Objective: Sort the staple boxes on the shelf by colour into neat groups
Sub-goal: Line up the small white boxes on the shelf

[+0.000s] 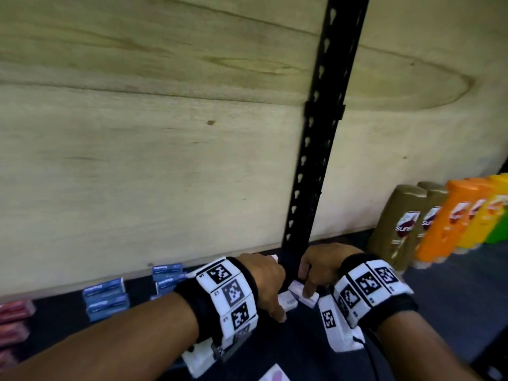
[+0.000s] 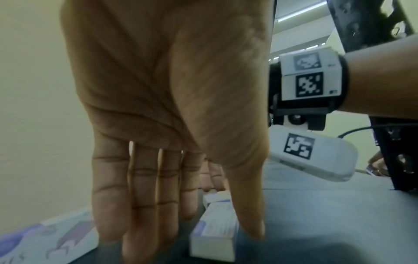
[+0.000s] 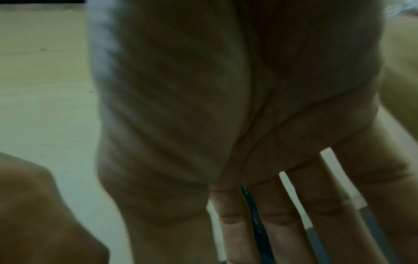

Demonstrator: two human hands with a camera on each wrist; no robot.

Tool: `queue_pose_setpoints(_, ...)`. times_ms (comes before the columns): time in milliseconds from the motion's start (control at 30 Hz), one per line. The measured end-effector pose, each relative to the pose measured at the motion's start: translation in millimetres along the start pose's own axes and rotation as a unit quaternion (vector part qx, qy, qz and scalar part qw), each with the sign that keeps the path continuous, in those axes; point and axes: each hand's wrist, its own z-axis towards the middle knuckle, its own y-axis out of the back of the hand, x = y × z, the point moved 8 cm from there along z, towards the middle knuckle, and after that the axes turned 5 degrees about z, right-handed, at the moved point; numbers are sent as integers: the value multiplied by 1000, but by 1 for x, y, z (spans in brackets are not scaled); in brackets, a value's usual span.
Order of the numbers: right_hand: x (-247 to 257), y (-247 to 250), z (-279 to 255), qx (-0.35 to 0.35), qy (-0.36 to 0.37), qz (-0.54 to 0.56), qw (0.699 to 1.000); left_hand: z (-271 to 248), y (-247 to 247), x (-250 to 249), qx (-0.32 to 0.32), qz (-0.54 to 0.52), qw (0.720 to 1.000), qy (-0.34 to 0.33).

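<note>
Staple boxes, by colour on dark shelf (image 1: 316, 353): blue group (image 1: 105, 296) toward back edge at left, red group (image 1: 15, 320) at far left; white-lilac boxes (image 1: 288, 300) at foot of black upright (image 1: 310, 188), long axes running front to back; left hand (image 1: 268, 281) fingers straight, near-together, thumb along nearest box (image 2: 213, 235); right hand (image 1: 316, 268) fingertips resting on adjacent box, fingers extended
</note>
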Motion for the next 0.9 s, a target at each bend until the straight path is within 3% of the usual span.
queue_pose_setpoints(367, 6, -19, 0, 29, 16, 10, 999, -8, -9, 23, 5, -28, 999, 16)
queue_pose_setpoints(567, 31, -8, 1, -23, 83, 32, 996, -23, -15, 51, 23, -33, 998, 43)
queue_pose_setpoints(900, 41, 0, 5, -43, 107, 53, 992, -27, -19, 73, 7, -44, 995, 92)
